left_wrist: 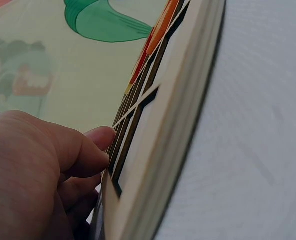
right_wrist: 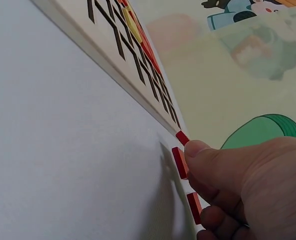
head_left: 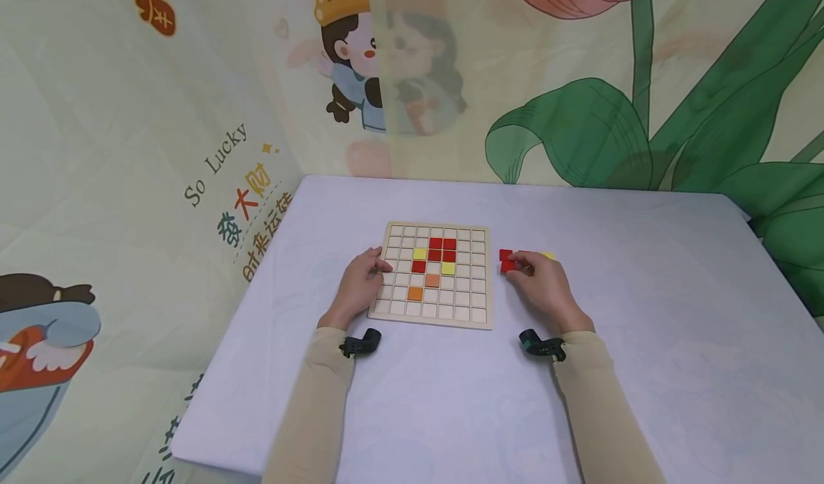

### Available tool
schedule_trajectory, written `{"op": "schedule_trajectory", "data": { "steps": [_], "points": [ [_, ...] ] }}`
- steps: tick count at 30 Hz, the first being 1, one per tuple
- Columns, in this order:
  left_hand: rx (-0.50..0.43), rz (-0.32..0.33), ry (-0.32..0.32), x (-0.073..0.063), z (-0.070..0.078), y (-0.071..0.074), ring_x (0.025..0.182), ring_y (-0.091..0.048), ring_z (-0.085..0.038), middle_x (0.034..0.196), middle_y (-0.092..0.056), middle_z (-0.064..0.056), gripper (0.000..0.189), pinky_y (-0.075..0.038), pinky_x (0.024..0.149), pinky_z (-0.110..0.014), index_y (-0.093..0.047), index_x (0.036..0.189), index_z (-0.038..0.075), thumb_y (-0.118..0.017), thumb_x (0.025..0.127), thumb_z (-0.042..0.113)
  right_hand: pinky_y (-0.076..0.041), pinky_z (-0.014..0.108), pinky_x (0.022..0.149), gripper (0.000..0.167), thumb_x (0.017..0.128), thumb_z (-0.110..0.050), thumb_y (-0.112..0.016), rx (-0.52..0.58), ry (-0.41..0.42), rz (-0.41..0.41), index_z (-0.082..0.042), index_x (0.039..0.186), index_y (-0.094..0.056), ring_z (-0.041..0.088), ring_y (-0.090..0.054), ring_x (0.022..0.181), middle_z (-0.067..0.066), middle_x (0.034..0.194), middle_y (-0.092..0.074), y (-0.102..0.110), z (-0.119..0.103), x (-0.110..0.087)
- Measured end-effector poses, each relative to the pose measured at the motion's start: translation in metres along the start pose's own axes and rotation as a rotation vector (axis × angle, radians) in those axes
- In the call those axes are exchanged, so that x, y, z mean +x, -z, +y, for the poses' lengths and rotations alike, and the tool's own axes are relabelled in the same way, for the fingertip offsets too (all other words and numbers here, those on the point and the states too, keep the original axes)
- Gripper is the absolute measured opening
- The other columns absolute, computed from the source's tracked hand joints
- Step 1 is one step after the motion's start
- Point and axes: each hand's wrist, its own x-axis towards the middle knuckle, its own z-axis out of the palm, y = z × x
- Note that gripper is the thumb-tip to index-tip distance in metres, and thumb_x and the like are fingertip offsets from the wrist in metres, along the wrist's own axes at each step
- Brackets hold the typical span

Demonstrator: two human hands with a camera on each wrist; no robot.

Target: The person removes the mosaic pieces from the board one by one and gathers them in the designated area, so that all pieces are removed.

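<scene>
A square wooden grid board (head_left: pixel 481 305) lies on the white table, with several red, yellow and orange square tiles in its cells. At its left edge, my left hand (head_left: pixel 357 284) grips the board, thumb reaching over the border. Just right of the board, my right hand (head_left: pixel 543 284) pinches a small red tile (right_wrist: pixel 181 136) between thumb and fingers. Beside the fingertips lies another red tile (right_wrist: pixel 179 163), and one more red tile (right_wrist: pixel 194 208) is next to the curled fingers. Part of a yellow tile (head_left: pixel 549 255) shows behind the right hand, which hides the rest.
The white cloth-covered table (head_left: pixel 676 312) extends around the board. Behind it hangs a printed curtain (head_left: pixel 573 134) with leaves and cartoon figures, which continues along the left side. Each wrist carries a small black camera (head_left: pixel 542 345).
</scene>
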Motion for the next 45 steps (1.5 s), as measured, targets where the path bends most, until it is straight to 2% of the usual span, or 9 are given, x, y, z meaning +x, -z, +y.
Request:
{"op": "schedule_trajectory", "data": {
  "steps": [4, 11, 15, 32, 39, 45],
  "points": [
    [-0.004, 0.002, 0.003, -0.0002, -0.0002, -0.0001, 0.147, -0.024, -0.02, 0.153, -0.04, -0.003, 0.019, -0.019, 0.121, -0.039, -0.066, 0.097, 0.011, -0.05, 0.094, 0.003, -0.047, 0.034, 0.075, 0.035, 0.091, -0.014, -0.069, -0.009, 0.01, 0.005, -0.006, 0.124, -0.063, 0.027, -0.05, 0.094, 0.012, 0.103, -0.062, 0.0009, 0.0015, -0.0003],
    [-0.01, 0.001, 0.002, -0.0004, 0.0005, -0.0002, 0.147, -0.023, -0.021, 0.154, -0.04, -0.004, 0.019, -0.019, 0.121, -0.04, -0.066, 0.098, 0.011, -0.05, 0.093, 0.002, -0.052, 0.043, 0.088, 0.037, 0.091, -0.015, -0.069, -0.018, -0.023, -0.012, -0.004, 0.126, -0.062, 0.031, -0.052, 0.101, 0.017, 0.116, -0.062, -0.0018, 0.0024, -0.0016],
    [-0.01, 0.002, 0.004, -0.0002, 0.0004, 0.0001, 0.147, -0.023, -0.02, 0.153, -0.04, -0.003, 0.019, -0.018, 0.121, -0.039, -0.066, 0.097, 0.011, -0.05, 0.093, 0.002, -0.053, 0.045, 0.091, 0.038, 0.091, -0.014, -0.069, -0.026, -0.031, -0.013, -0.005, 0.127, -0.062, 0.032, -0.053, 0.104, 0.017, 0.117, -0.061, -0.0038, 0.002, -0.0018],
    [-0.001, 0.004, 0.001, -0.0015, 0.0029, 0.0013, 0.147, -0.024, -0.021, 0.153, -0.04, -0.004, 0.02, -0.018, 0.121, -0.04, -0.067, 0.098, 0.011, -0.05, 0.093, 0.003, -0.053, 0.04, 0.081, 0.035, 0.09, -0.01, -0.069, -0.066, -0.006, 0.002, -0.001, 0.123, -0.063, 0.03, -0.053, 0.093, 0.016, 0.106, -0.062, -0.0063, -0.0026, -0.0033],
    [0.001, 0.005, -0.011, -0.0015, 0.0023, 0.0017, 0.147, -0.025, -0.021, 0.153, -0.041, -0.005, 0.02, -0.019, 0.121, -0.04, -0.067, 0.098, 0.01, -0.05, 0.093, 0.002, -0.053, 0.041, 0.083, 0.035, 0.091, -0.009, -0.067, -0.069, -0.013, 0.0, -0.001, 0.125, -0.062, 0.03, -0.053, 0.095, 0.016, 0.109, -0.061, -0.0073, -0.003, -0.0032],
    [-0.002, 0.006, -0.016, -0.001, 0.0013, 0.0012, 0.146, -0.026, -0.022, 0.153, -0.041, -0.006, 0.019, -0.019, 0.121, -0.04, -0.067, 0.098, 0.009, -0.05, 0.093, 0.002, -0.052, 0.039, 0.08, 0.033, 0.091, -0.009, -0.067, -0.068, -0.009, -0.003, -0.002, 0.123, -0.063, 0.03, -0.053, 0.093, 0.015, 0.103, -0.061, -0.0058, -0.0037, -0.0039]
  ]
}}
